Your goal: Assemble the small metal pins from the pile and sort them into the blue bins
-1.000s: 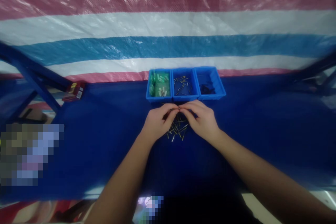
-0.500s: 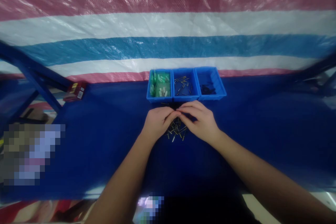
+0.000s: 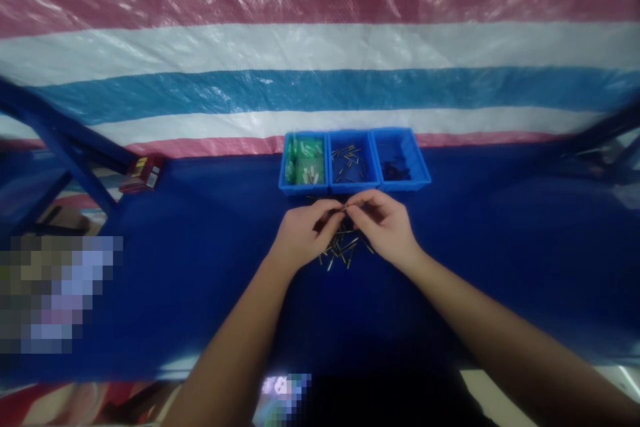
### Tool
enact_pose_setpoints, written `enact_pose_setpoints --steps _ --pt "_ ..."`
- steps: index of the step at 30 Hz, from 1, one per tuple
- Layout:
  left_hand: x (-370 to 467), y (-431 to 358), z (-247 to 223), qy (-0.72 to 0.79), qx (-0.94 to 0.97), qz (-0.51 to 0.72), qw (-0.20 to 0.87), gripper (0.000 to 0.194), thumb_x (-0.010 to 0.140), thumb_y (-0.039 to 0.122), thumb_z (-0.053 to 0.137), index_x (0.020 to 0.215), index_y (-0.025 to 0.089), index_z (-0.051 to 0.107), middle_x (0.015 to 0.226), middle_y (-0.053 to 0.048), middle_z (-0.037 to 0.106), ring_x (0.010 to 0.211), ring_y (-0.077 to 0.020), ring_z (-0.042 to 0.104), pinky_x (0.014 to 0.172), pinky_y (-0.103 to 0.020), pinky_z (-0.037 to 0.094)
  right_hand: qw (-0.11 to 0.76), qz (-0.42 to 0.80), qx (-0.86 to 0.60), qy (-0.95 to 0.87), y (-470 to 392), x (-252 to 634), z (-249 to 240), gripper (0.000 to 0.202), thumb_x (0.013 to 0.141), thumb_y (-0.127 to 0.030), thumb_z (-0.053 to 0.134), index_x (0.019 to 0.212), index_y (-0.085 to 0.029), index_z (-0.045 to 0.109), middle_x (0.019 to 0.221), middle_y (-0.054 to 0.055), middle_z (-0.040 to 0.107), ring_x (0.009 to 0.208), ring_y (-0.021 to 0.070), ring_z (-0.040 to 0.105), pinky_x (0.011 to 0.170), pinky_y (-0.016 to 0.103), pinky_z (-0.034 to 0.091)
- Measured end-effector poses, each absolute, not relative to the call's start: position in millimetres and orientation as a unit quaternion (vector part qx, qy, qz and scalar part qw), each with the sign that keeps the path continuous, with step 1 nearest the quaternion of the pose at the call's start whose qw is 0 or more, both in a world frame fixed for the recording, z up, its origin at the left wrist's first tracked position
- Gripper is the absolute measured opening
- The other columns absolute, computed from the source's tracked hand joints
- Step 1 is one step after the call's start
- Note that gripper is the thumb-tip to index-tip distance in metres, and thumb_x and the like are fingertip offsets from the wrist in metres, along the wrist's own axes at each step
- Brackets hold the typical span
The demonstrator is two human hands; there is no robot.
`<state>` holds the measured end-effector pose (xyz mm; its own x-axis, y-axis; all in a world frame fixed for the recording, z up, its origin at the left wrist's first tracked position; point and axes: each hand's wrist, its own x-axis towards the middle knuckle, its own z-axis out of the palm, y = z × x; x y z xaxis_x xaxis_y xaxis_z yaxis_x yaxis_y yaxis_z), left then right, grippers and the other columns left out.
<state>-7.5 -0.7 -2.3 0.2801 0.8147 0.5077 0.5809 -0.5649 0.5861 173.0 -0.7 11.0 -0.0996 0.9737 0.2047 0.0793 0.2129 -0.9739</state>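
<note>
My left hand (image 3: 305,230) and my right hand (image 3: 383,223) meet fingertip to fingertip over the blue table. Both are closed in a pinch around a small, thin piece (image 3: 345,208) that looks metallic; its exact kind is too small to make out. Below the fingers lies a loose pile of thin metal pieces (image 3: 341,255), dark and brass-coloured, partly hidden by the hands. Just beyond stands a blue bin (image 3: 354,187) with similar thin pieces in it.
Left of that bin, another blue bin (image 3: 303,190) holds green and whitish parts. A third bin (image 3: 406,185) on the right has small dark parts. A red box (image 3: 143,173) sits by the blue frame at left. A striped tarp (image 3: 320,90) hangs behind the blue table (image 3: 500,233).
My fingertips have shifted slightly away from me and to the right, and the thumbs have opened apart a little. More of the pile shows at its right side.
</note>
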Motion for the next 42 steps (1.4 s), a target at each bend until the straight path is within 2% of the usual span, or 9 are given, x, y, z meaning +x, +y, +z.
enact_pose_setpoints --steps 5,9,14,16,21,28,35,42 --pt "-7.8 -0.4 -3.1 0.461 0.780 0.394 0.154 0.012 0.096 0.028 0.057 0.103 0.021 0.065 0.077 0.003 0.073 0.061 -0.0092 0.066 0.060 -0.021 0.046 0.504 0.482 -0.444 -0.563 -0.4 169.8 11.2 0.012 0.085 -0.029 0.072 0.091 -0.019 0.069 0.080 0.002 0.069 0.068 0.0123 0.064 0.061 0.026 0.054" --pt "-6.9 -1.4 -2.5 0.456 0.778 0.397 0.169 0.018 0.094 0.031 0.061 0.110 0.022 0.062 0.067 0.006 0.068 0.057 -0.0086 0.063 0.059 -0.020 0.047 0.552 0.500 -0.430 -0.510 -0.4 168.9 15.4 0.015 0.085 -0.033 0.072 0.091 -0.019 0.067 0.073 0.000 0.069 0.057 0.0104 0.061 0.053 0.025 0.053" --pt "-6.1 -0.2 -5.1 0.451 0.780 0.409 0.141 0.020 0.094 0.033 0.062 0.110 0.023 0.064 0.062 0.007 0.064 0.054 -0.0083 0.061 0.059 -0.019 0.047 0.524 0.492 -0.439 -0.540 1.2 169.8 13.6 0.020 0.082 -0.037 0.075 0.087 -0.019 0.069 0.074 0.000 0.068 0.055 0.0099 0.059 0.052 0.025 0.054" --pt "-6.7 0.6 -6.2 0.449 0.785 0.404 0.133 0.018 0.095 0.033 0.060 0.108 0.022 0.066 0.064 0.005 0.066 0.057 -0.0091 0.064 0.060 -0.020 0.047 0.518 0.489 -0.435 -0.551 0.7 169.3 11.1 0.020 0.082 -0.037 0.075 0.089 -0.019 0.070 0.076 0.001 0.069 0.056 0.0101 0.060 0.054 0.025 0.054" --pt "-9.0 1.7 -6.9 0.440 0.795 0.400 0.117 0.017 0.097 0.030 0.056 0.106 0.021 0.068 0.088 -0.001 0.076 0.069 -0.0112 0.070 0.067 -0.021 0.051 0.501 0.451 -0.444 -0.591 -1.6 170.1 8.8 0.016 0.085 -0.034 0.072 0.092 -0.020 0.069 0.083 0.003 0.071 0.070 0.0142 0.065 0.062 0.027 0.055" --pt "-8.6 0.4 -3.5 0.434 0.800 0.396 0.126 0.017 0.096 0.031 0.058 0.103 0.019 0.067 0.076 0.000 0.073 0.062 -0.0107 0.067 0.062 -0.021 0.049 0.462 0.373 -0.455 -0.664 -3.0 175.1 15.0 0.011 0.092 -0.030 0.063 0.091 -0.020 0.068 0.086 0.003 0.069 0.073 0.0144 0.063 0.065 0.027 0.051" --pt "-7.7 -0.7 0.1 0.438 0.793 0.401 0.138 0.017 0.097 0.031 0.057 0.105 0.021 0.067 0.084 0.000 0.075 0.066 -0.0107 0.069 0.066 -0.021 0.051 0.434 0.369 -0.469 -0.675 -1.7 176.4 16.7 0.031 0.096 -0.037 0.058 0.072 -0.019 0.066 0.069 0.001 0.067 0.065 0.0135 0.062 0.063 0.025 0.048" --pt "-8.5 -0.5 1.0 0.438 0.796 0.391 0.145 0.018 0.098 0.033 0.053 0.100 0.020 0.066 0.077 0.000 0.073 0.062 -0.0105 0.066 0.062 -0.021 0.049 0.405 0.409 -0.485 -0.658 -2.6 177.4 15.2 0.045 0.098 -0.046 0.052 0.065 -0.019 0.065 0.059 -0.001 0.063 0.054 0.0117 0.059 0.056 0.024 0.045"
